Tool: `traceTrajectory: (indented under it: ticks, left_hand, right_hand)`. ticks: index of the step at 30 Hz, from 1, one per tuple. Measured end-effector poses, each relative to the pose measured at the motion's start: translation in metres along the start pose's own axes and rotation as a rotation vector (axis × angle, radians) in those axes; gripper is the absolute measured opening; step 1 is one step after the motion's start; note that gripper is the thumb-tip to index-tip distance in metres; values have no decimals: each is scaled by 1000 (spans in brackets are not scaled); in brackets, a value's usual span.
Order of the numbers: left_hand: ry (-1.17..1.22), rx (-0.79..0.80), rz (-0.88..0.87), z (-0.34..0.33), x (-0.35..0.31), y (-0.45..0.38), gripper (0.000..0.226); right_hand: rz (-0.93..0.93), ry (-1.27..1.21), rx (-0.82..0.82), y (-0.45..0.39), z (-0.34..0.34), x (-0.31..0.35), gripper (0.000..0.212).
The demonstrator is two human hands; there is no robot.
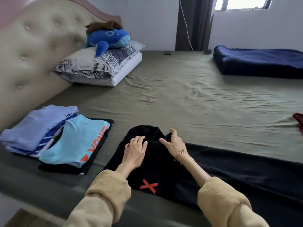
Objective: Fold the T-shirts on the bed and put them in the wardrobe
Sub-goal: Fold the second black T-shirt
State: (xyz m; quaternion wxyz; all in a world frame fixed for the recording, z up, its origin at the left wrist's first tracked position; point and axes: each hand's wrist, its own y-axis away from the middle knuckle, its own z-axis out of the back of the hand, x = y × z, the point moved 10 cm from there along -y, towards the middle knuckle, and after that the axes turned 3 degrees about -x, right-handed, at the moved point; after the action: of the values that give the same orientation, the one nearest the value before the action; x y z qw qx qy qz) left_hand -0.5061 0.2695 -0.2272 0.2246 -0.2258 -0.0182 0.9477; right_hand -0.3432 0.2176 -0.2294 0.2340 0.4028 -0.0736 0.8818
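Note:
A black T-shirt (229,169) with a red X print lies spread along the near edge of the bed (180,95). My left hand (135,149) rests flat on its left end with straight fingers. My right hand (173,142) pinches a fold of the black fabric beside it, thumb and fingers curled on the cloth. To the left lies a pile of folded T-shirts: a light blue one (73,141) with orange letters on top of a black one, and a lavender one (36,125) further left.
Pillows (98,66) with a blue plush whale (108,39) sit by the padded headboard (32,54). A folded navy blanket (259,63) lies at the far right. A dark red cloth (299,119) shows at the right edge. A curtain and window are behind.

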Motion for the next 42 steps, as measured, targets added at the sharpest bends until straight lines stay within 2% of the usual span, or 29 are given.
traceTrajectory:
  ticks: [3,5,8,11,13,15,17,18,21,23,25,27,28,30,32,36,40,42]
  left_hand:
    - [73,-84,5,8,10,-5,32]
    - [221,-113,95,14,25,-7,29]
    - [477,-86,233,14,46,-8,29]
    - [628,-156,340,28,63,-7,37]
    - [725,-162,461,32,76,-5,49]
    - [878,19,599,20,80,1,55]
    - [1030,217,720,4,73,13,55]
    - [1046,254,750,1,72,16,54]
    - [965,190,760,2,78,17,42]
    - [926,122,746,5,79,16,25]
    - [823,29,687,12,85,11,29]
    - [667,-30,566,23,85,9,39]
    - [616,-34,505,26,82,9,35]
    - [574,10,428,22,79,8,21]
    - [559,55,381,16,77,8,30]
    - [537,61,427,11,84,11,26]
    - [614,100,466,2,85,10,24]
    - [650,119,510,0,85,10,34]
  right_hand:
    - [-97,-233,-61,-10,-4,3,73]
    - [-187,-355,-58,-12,-10,2,59]
    - [-162,-458,151,-6,-34,17,25]
    - [4,-516,322,14,-49,48,24]
    - [126,-450,356,27,-52,62,37]
    - [271,-205,406,39,-62,71,53]
    - [341,-46,473,51,-75,68,57]
    - [344,-27,507,55,-80,65,56]
    - [309,-14,561,65,-88,58,53]
    - [270,-9,564,67,-88,53,55]
    - [314,19,579,71,-86,57,51]
    - [446,44,538,76,-80,68,35]
    - [487,25,488,76,-74,72,29]
    - [497,-13,365,71,-61,73,24]
    - [481,-43,234,61,-47,71,23]
    - [459,-158,34,40,-26,73,19]
    - [358,-66,20,12,-30,67,25]
    - [310,54,39,0,-37,64,35]
